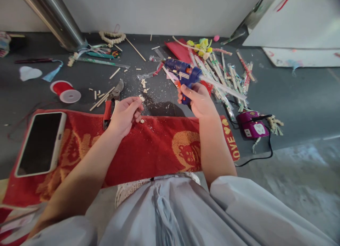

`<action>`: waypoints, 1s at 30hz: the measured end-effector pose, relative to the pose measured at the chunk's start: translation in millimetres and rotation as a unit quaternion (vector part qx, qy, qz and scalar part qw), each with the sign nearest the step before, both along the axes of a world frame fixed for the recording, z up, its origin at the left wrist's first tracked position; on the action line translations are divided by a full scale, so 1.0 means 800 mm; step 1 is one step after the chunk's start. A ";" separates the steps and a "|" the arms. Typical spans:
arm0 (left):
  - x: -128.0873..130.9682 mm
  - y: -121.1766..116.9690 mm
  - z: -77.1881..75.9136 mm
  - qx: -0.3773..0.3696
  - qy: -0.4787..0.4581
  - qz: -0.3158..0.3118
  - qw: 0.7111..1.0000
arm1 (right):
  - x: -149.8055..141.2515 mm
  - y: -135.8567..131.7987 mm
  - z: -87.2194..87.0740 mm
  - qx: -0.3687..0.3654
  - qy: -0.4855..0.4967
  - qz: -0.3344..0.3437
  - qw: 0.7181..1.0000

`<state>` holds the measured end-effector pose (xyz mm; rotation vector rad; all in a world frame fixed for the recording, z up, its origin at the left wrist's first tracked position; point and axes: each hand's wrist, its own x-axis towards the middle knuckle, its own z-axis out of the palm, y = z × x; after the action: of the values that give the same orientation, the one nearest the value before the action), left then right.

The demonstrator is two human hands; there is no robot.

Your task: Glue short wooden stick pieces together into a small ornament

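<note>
My right hand point(200, 101) is wrapped round the handle of a blue hot glue gun point(180, 68), whose nozzle points to the left. A long translucent glue stick point(223, 87) sticks out of its back. My left hand point(126, 113) pinches a small pale wooden piece point(141, 98) between thumb and fingers, just above the edge of a red towel point(156, 150). Beside that hand lie red-handled pruning shears point(116, 92), partly hidden by the wrist. Small pale cut bits point(143, 84) and crumbs are scattered on the dark table between the hands.
A phone point(41, 143) lies on the towel at left, near a spool of red ribbon point(65, 91). Several wrapped sticks point(217, 70) are heaped at right. A purple power socket block point(252, 124) with a black cable sits near the right edge. A metal post point(57, 19) stands behind.
</note>
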<state>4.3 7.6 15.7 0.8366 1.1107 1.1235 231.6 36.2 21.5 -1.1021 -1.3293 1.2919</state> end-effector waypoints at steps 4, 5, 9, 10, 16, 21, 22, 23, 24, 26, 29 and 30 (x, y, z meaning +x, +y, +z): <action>0.000 -0.001 0.006 0.007 -0.014 0.015 1.000 | -0.005 -0.008 0.008 -0.025 0.027 0.064 0.997; 0.000 -0.001 0.008 0.005 -0.018 0.017 1.000 | -0.005 -0.009 0.009 -0.026 0.025 0.075 0.997; 0.000 -0.001 0.015 0.000 -0.032 0.025 0.999 | -0.006 -0.014 0.013 -0.022 0.007 0.106 0.994; 0.000 -0.001 0.015 0.000 -0.034 0.027 0.999 | -0.007 -0.015 0.014 -0.025 0.006 0.111 0.993; -0.002 -0.001 0.015 0.008 -0.040 0.033 0.999 | -0.012 -0.020 0.017 -0.063 -0.003 0.139 0.988; -0.001 -0.001 0.014 0.021 -0.038 0.033 0.998 | -0.016 -0.020 0.013 -0.068 0.005 0.138 0.988; -0.001 -0.001 0.014 0.024 -0.041 0.033 0.998 | -0.016 -0.020 0.013 -0.069 0.004 0.139 0.988; -0.001 -0.001 0.013 0.026 -0.042 0.034 0.998 | -0.016 -0.020 0.013 -0.070 0.002 0.139 0.988; -0.001 -0.001 0.013 0.026 -0.042 0.035 0.998 | -0.016 -0.020 0.013 -0.070 0.000 0.139 0.988; -0.001 -0.001 0.013 0.023 -0.038 0.037 0.998 | -0.016 -0.020 0.014 -0.071 -0.005 0.139 0.988; -0.001 -0.001 0.013 0.025 -0.029 0.039 0.998 | -0.015 -0.021 0.016 -0.073 -0.016 0.139 0.987; -0.001 -0.001 0.012 0.029 -0.027 0.039 0.998 | -0.015 -0.021 0.017 -0.073 -0.020 0.139 0.987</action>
<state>3.2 6.8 25.4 0.8086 1.0794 1.2416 219.6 19.3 35.0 -1.0742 -1.4756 1.5997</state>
